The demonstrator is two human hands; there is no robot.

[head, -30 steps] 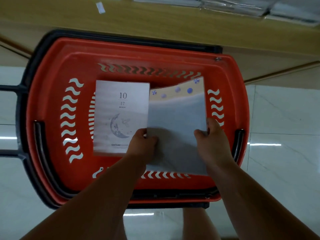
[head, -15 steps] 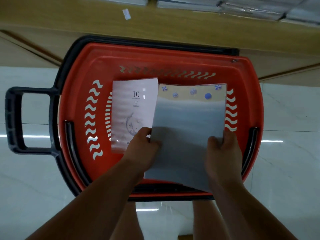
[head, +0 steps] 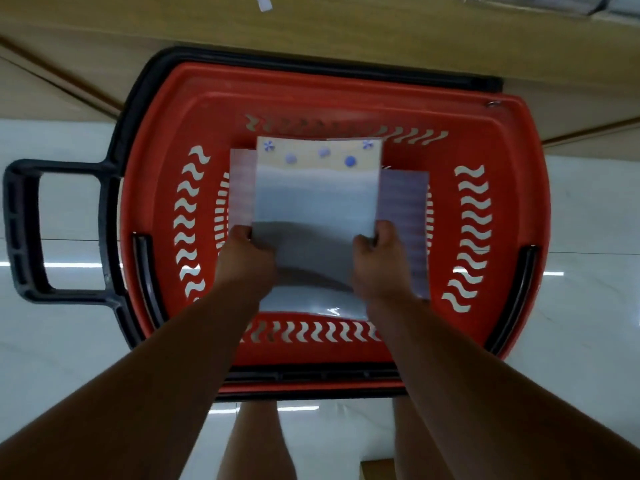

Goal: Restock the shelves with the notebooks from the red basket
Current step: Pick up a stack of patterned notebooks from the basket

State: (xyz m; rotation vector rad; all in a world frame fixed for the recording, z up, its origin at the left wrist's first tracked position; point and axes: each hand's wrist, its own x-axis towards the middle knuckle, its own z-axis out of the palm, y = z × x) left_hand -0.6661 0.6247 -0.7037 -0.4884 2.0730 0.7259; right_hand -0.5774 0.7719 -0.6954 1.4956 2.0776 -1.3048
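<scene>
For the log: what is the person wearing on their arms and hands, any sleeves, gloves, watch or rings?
Nothing worn shows. The left hand and right hand are gloveless, with no ring or watch on the parts in view. The left forearm and right forearm are bare to the frame's edge, so no sleeve is visible.

Head view, down onto red basket

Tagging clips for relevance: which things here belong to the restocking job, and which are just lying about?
Job: red basket; top notebook, gripped by left hand and right hand; lower notebooks; wooden shelf.
Lying about: white slip on the shelf; tiled floor.
</scene>
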